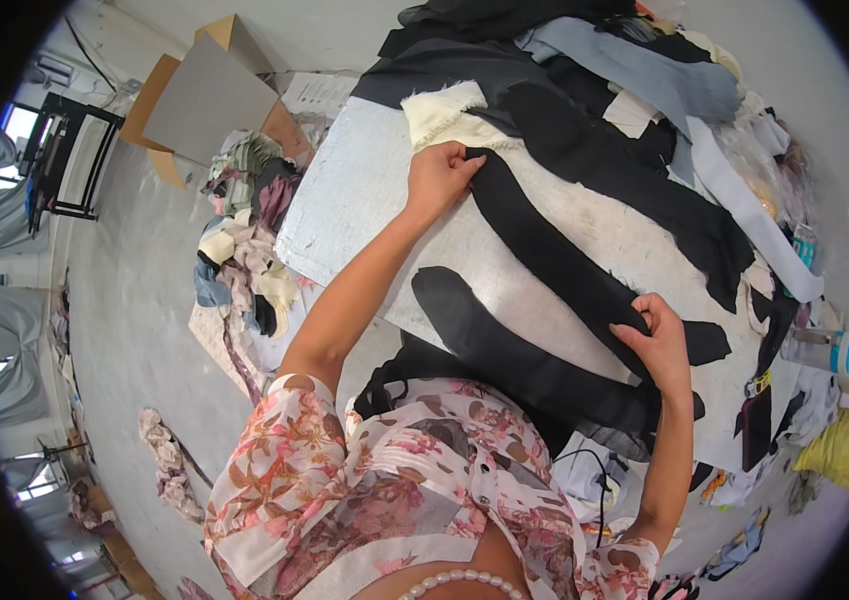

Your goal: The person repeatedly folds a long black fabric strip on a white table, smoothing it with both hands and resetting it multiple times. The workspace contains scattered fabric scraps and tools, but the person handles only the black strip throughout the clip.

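A long black fabric strip lies slantwise across the pale table. My left hand pinches its far left end between thumb and fingers. Toward its near right end, my right hand grips the strip's edge, thumb on top. Nearer to me, a second dark strip, somewhat sheer, curves along the table's front edge and passes under my right forearm. Just beyond my left hand is a frayed cream cloth piece. A wide black cloth piece stretches along the far side of the held strip.
Grey-blue fabric and other scraps heap at the table's back. A white strip hangs toward a clear mug with a blue rim at the right. Fabric scraps pile on the floor at left, near an open cardboard box.
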Demonstrator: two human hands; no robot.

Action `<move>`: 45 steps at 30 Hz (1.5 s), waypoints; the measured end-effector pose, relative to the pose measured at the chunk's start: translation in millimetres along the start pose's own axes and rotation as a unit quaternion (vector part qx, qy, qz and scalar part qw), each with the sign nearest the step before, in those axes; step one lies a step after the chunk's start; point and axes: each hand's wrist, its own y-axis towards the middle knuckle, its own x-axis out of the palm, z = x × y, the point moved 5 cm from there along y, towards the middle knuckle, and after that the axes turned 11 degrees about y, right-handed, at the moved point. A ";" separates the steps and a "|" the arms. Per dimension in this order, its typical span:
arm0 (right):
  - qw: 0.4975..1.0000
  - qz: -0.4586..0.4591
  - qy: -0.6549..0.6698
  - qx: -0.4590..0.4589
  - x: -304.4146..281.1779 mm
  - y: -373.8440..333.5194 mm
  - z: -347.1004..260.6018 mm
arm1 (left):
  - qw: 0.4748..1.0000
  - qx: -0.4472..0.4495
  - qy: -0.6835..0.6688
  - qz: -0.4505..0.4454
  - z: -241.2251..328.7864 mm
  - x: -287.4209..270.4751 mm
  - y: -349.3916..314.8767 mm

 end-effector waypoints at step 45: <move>0.941 0.125 -0.297 -0.108 -12.1 10.2 -9.2 | 0.779 0.498 0.315 -0.215 74.6 91.2 -125.8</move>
